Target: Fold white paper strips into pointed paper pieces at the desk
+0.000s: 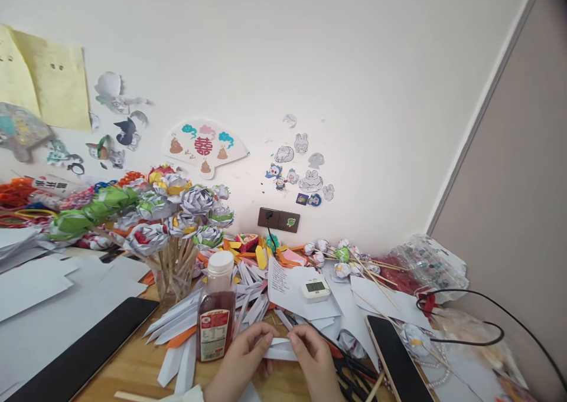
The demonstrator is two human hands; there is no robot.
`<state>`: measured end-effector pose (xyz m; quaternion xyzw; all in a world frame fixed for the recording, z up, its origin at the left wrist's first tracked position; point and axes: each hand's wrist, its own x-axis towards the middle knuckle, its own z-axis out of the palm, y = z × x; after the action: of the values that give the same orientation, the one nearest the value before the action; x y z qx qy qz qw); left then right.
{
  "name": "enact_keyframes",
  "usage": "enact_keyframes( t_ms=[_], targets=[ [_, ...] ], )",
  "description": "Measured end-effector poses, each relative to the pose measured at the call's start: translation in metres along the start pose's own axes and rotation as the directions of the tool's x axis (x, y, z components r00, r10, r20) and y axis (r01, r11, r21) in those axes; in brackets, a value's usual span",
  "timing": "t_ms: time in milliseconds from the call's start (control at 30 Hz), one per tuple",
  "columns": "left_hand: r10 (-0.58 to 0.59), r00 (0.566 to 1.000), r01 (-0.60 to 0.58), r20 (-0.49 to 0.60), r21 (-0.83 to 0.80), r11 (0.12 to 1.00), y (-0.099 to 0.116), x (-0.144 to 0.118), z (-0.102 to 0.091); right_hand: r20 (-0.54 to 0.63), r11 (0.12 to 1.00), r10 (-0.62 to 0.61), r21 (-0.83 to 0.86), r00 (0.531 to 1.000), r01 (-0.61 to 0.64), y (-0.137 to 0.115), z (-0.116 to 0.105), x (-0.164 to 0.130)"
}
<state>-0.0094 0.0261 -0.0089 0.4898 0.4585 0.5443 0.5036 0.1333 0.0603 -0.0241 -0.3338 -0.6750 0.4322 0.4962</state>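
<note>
So we had the white paper strip low at 6 o'clock in our view, lying 9-to-3, left hand pinching its 9 o'clock end, right hand its 3, neither nearer.

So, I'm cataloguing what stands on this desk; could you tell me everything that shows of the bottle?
The bottle is see-through, glass or plastic, with a white cap on and dark reddish liquid filling most of its body. A red-and-cream label faces the camera, its small print unreadable. It stands upright on the wooden table, with white paper strips beside and behind it. The left hand is close on its right; whether they touch is unclear.
</note>
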Motion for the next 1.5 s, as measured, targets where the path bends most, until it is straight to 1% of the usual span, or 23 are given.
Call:
enact_keyframes(
  t_ms=[100, 233, 433, 633, 767, 900, 1100, 1233, 1400, 1500],
  targets=[
    [0.009, 1.0, -0.009, 0.014, 0.013, 1.0, 0.0007, -0.0009, 0.0006, 0.002, 0.999, 0.04, -0.037, 0.999, -0.04, 0.0036, 0.0008, 0.0004],
    [-0.005, 0.999, 0.005, 0.043, -0.005, 1.0, -0.0006, -0.0005, 0.0016, -0.016, 0.996, 0.05, -0.076, 0.999, -0.051, 0.0001, 0.0009, 0.0],
    [0.016, 1.0, -0.018, 0.021, 0.109, 0.994, -0.0022, -0.0014, 0.003, -0.032, 0.993, 0.056, -0.103, 0.998, -0.059, -0.0053, 0.0005, 0.0002],
    [0.024, 1.0, -0.024, -0.001, 0.139, 0.99, -0.0025, -0.0005, 0.0016, 0.002, 0.994, 0.074, -0.082, 0.997, -0.073, -0.0012, 0.0015, -0.0006],
    [0.028, 0.999, -0.025, -0.02, 0.144, 0.989, -0.0021, -0.0006, 0.0014, 0.03, 0.991, 0.051, -0.124, 0.998, -0.047, -0.0027, 0.0018, -0.002],
    [-0.002, 0.999, 0.007, -0.035, 0.145, 0.989, -0.0015, -0.0017, 0.0029, 0.028, 0.989, 0.032, -0.145, 0.999, -0.027, -0.0026, 0.0013, -0.0021],
    [-0.066, 0.998, 0.067, -0.008, 0.09, 0.994, -0.0064, 0.0012, 0.0022, -0.008, 0.985, 0.03, -0.168, 1.0, -0.03, 0.0023, 0.0, -0.0012],
    [-0.066, 0.998, 0.066, 0.002, 0.081, 0.995, -0.0084, 0.0022, -0.0013, 0.006, 0.984, 0.003, -0.178, 1.0, -0.001, 0.0029, -0.0008, -0.0008],
    [-0.097, 0.995, 0.095, 0.022, 0.082, 0.992, -0.0039, 0.0011, -0.0018, -0.002, 0.98, -0.005, -0.199, 1.0, 0.005, 0.0, -0.0009, -0.0008],
    [-0.064, 0.998, 0.064, -0.001, 0.135, 0.989, 0.0014, -0.001, 0.0006, -0.012, 0.979, -0.019, -0.204, 1.0, 0.016, -0.002, 0.0004, -0.0018]
  ],
)
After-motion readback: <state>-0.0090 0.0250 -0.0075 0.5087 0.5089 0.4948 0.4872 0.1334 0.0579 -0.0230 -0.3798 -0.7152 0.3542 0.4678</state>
